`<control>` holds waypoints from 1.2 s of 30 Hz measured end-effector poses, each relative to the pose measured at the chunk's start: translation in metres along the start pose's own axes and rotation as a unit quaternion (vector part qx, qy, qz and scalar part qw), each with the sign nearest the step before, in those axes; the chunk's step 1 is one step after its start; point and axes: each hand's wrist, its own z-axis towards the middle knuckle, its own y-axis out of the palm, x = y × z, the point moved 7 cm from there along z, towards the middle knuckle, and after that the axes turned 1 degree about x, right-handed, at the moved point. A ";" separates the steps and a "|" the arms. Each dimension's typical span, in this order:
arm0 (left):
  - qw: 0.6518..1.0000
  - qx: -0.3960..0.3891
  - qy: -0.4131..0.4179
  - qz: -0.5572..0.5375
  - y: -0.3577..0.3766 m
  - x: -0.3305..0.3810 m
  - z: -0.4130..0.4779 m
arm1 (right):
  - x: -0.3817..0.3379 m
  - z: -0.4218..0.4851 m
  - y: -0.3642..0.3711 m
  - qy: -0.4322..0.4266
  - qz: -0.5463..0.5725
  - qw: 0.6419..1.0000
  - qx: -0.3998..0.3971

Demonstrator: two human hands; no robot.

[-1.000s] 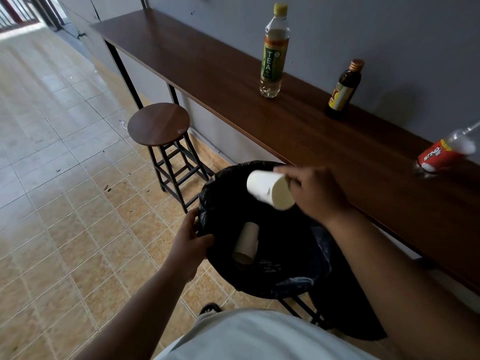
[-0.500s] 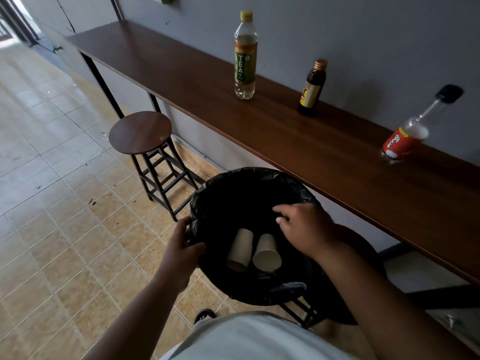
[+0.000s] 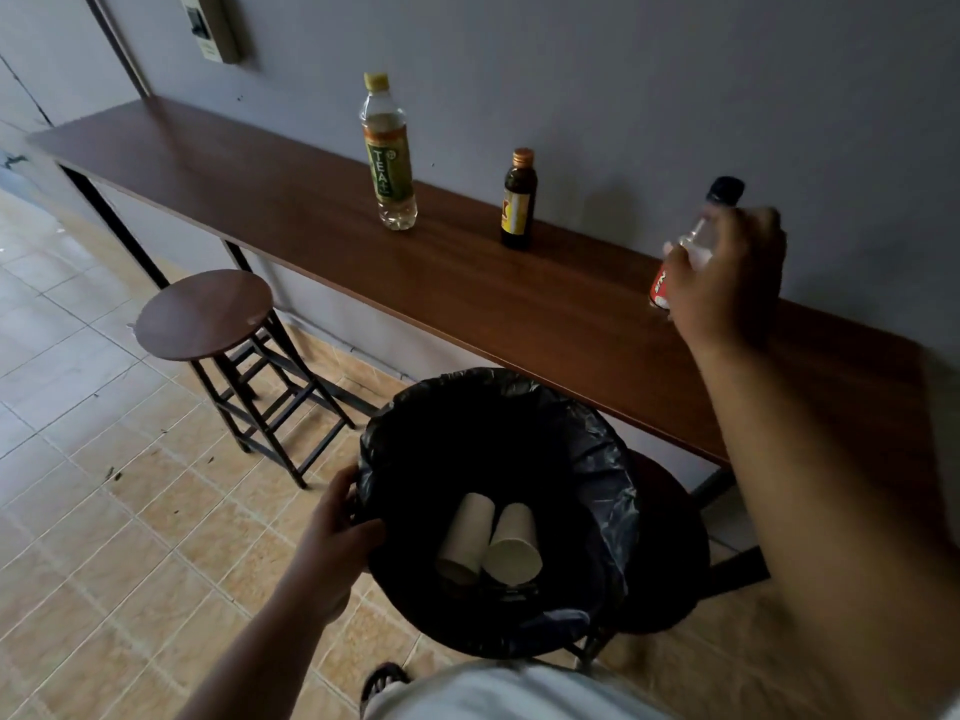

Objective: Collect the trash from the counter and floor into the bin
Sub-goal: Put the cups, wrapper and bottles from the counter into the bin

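Right hand (image 3: 727, 283) moved from bin (image 3: 613, 491) to counter (image 3: 311, 220), fingers wrapped on red-label bottle (image 3: 691, 246); left hand (image 3: 332, 532) grips bin rim.

Our left hand (image 3: 332, 532) curls closed low in front of us; our right hand (image 3: 727, 283) reaches forward, arm extended, fingers wrapped closed.

A dark brown wood-grain counter (image 3: 322, 236) carries a green-labelled clear tea bottle (image 3: 388, 153); two cream paper cups (image 3: 488, 537) lie in a black-lined round bin (image 3: 395, 449).
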 end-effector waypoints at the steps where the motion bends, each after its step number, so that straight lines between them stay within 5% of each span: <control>1: 1.000 -0.003 0.001 0.002 0.004 -0.001 0.000 | 0.003 0.007 -0.001 0.008 -0.001 1.000 0.013; 8: 1.000 -0.006 -0.017 0.014 0.014 -0.006 0.000 | 0.018 0.038 0.034 0.056 -0.035 0.992 -0.109; 14: 1.000 -0.002 -0.015 0.026 0.010 0.000 -0.003 | -0.007 0.028 0.014 -0.022 -0.016 0.998 -0.050; 19: 1.000 0.003 -0.013 -0.003 -0.009 0.006 -0.006 | -0.069 -0.018 -0.005 -0.098 0.160 0.982 -0.033; 23: 1.000 0.021 -0.010 -0.021 -0.034 0.009 -0.009 | -0.121 -0.090 0.012 -0.091 0.235 0.955 -0.158; 30: 0.998 0.059 -0.004 -0.018 -0.088 0.013 -0.018 | -0.160 -0.217 0.118 -0.052 0.128 0.883 -0.449; 36: 0.997 0.076 -0.005 -0.016 -0.127 0.017 -0.028 | -0.199 -0.274 0.169 -0.012 0.139 0.841 -0.523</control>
